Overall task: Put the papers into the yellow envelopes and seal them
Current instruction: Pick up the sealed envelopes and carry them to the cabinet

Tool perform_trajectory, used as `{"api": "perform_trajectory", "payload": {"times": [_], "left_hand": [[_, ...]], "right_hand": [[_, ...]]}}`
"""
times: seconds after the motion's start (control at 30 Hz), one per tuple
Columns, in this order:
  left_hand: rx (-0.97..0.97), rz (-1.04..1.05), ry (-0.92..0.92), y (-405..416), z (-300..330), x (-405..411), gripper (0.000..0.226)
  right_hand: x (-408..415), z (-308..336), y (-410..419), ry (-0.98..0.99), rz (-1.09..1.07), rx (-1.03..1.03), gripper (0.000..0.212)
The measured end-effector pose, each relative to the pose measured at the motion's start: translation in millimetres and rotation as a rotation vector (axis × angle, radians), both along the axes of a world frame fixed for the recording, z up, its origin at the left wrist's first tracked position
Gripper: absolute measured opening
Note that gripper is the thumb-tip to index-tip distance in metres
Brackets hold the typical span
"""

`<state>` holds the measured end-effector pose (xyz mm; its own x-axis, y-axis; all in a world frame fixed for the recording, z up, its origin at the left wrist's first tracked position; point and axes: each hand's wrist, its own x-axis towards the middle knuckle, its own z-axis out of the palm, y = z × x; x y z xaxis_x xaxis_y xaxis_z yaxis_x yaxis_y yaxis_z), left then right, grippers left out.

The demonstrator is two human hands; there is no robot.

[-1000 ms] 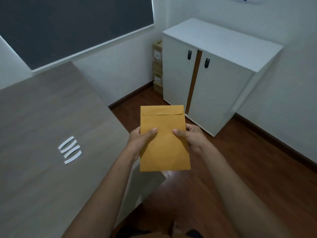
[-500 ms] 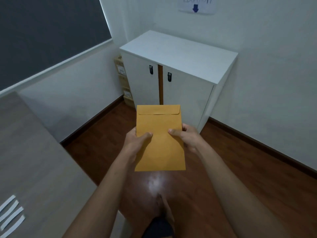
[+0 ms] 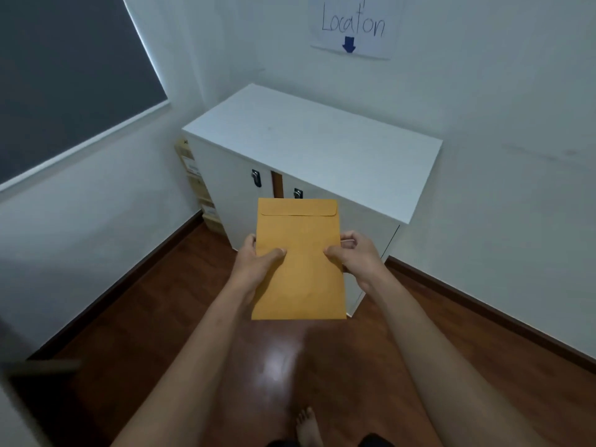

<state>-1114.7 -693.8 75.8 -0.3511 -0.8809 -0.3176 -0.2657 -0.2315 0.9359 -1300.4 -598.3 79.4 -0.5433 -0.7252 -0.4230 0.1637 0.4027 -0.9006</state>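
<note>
Head view shows both hands, left (image 3: 258, 261) and right (image 3: 353, 254), pinching the envelope (image 3: 298, 266) by its side edges at frame centre, flap closed, upright before the cabinet (image 3: 312, 146), likely for placing under the sign (image 3: 353, 25).

I count one yellow envelope (image 3: 298, 259); two hands, left hand (image 3: 254, 261) and right hand (image 3: 358, 256); one white cabinet (image 3: 309, 146) with two door handles; one wall sign (image 3: 353, 25); perhaps three stacked boxes (image 3: 196, 179), partly hidden; one bare foot (image 3: 308, 425).
</note>
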Motion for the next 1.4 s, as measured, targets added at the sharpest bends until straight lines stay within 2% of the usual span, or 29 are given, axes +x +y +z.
{"api": "perform_trajectory", "payload": {"times": [0.13, 0.37, 0.6, 0.77, 1.23, 1.4], "left_hand": [[-0.026, -0.017, -0.019, -55, 2, -34, 0.043], [-0.055, -0.034, -0.003, -141, -1, -86, 0.042], [-0.068, -0.053, -0.108, -234, 4, -140, 0.055], [-0.147, -0.108, -0.194, -286, 5, -172, 0.052], [-0.444, -0.43, -0.43, -414, -22, -230, 0.064], [-0.447, -0.515, -0.468, -435, -31, -244, 0.064]], "right_hand": [[-28, 4, -50, 0.011, -0.041, 0.0, 0.033], [-75, 4, -132, 0.02, -0.099, -0.027, 0.041], [-120, 7, -210, 0.096, -0.162, 0.034, 0.038], [-139, 1, -255, 0.159, -0.238, 0.087, 0.038], [-144, -21, -351, 0.35, -0.464, 0.27, 0.039], [-147, -30, -372, 0.402, -0.497, 0.359, 0.042]]}}
